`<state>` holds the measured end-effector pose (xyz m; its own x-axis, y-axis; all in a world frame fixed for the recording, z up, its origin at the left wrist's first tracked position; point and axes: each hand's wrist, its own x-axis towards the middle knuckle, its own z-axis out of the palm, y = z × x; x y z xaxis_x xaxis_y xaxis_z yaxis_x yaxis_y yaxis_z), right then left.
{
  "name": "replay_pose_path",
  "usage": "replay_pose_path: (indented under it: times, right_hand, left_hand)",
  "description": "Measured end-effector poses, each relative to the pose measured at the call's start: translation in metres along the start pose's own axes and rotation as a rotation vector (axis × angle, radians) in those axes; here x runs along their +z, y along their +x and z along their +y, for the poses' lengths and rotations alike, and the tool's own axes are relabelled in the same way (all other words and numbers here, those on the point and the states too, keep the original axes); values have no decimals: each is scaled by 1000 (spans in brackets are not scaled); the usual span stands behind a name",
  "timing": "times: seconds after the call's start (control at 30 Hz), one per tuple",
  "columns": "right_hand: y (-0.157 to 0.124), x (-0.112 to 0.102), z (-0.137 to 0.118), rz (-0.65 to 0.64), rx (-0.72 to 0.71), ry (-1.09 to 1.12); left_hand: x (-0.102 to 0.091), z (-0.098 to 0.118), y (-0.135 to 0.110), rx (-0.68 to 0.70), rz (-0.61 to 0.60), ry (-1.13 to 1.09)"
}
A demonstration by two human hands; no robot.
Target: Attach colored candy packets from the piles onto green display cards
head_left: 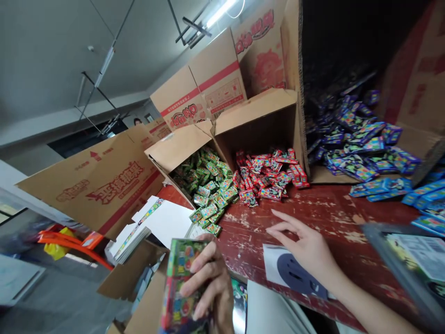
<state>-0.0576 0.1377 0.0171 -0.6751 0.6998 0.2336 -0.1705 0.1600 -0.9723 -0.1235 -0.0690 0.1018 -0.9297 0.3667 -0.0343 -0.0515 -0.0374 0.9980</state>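
My left hand (213, 283) is wrapped round a colourful candy box (182, 283) with green and red sections, held upright in the lower middle and slightly blurred. Over the worn red table (250, 236), my right hand (306, 248) has its fingers stretched out and nothing in them. Small red candy packets (267, 174) spill from a carton just beyond that hand. To their left, green candy packets (212, 185) pour out of another carton. Beneath the right hand lies a white sheet with a dark round face print (295, 273).
A large carton on the right holds purple packets (361, 139), with blue packets (380, 188) in front. A grey tray (385, 250) sits at the right edge. White flat cardboard (170, 215) lies left of the green packets. An open carton (149, 297) stands below left.
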Motion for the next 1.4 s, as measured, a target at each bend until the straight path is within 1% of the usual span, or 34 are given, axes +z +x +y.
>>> replay_pose_path:
  times: [0.07,0.17,0.27,0.33,0.4,0.47,0.6,0.7,0.77,0.8,0.87,0.93,1.0,1.07,1.1,1.13,1.17,1.2,1.3,1.33,1.4]
  right_hand:
    - [-1,-3,-24,8,44,106]
    - [-4,-10,-63,-10,104,260]
    - [-9,-12,-93,-73,158,368]
    - [-13,-13,-102,-143,209,387]
    - [-17,-14,-105,-213,257,359]
    - [-21,-15,-103,-255,265,297]
    - [-28,-17,-99,-245,164,135]
    - [-33,-17,-98,-236,82,59]
    - [-34,-18,-98,-236,63,40]
    - [-34,-19,-98,-240,75,39]
    - [-33,-21,-96,-245,146,79]
    - [-31,-25,-92,-265,278,205]
    - [-29,-29,-85,-339,455,404]
    - [-29,-32,-77,-438,640,572]
    - [-29,-34,-75,-463,711,609]
    - [-30,-35,-73,-468,745,614]
    - [-31,-36,-73,-461,739,594]
    - [-32,-37,-73,-447,693,553]
    - [-36,-41,-76,-388,450,370]
    - [-38,-43,-76,-351,378,302]
    - [-42,-48,-75,-245,284,190]
  left_hand:
    - [13,-7,3,24,-2,-37]
    - [30,-6,0,22,-83,-12]
    - [38,0,-10,97,-195,188]
    - [39,-1,-17,105,-287,319]
    - [39,-4,-21,77,-353,384]
    - [40,-7,-22,65,-379,405]
    - [43,-10,-21,83,-405,421]
    - [45,-9,-22,97,-429,460]
    - [45,-7,-23,95,-449,486]
    - [46,-7,-24,91,-460,490]
    - [46,-6,-25,90,-485,489]
    - [47,-5,-26,119,-499,495]
    - [49,-6,-27,162,-523,504]
    - [51,-6,-26,186,-581,475]
    - [52,-6,-26,196,-610,444]
    - [52,-5,-24,202,-631,411]
    - [53,-4,-23,198,-638,387]
    - [54,-3,-21,177,-635,371]
    - [51,2,-15,45,-658,295]
    - [48,4,-12,21,-676,215]
    - [41,9,-7,7,-694,-54]
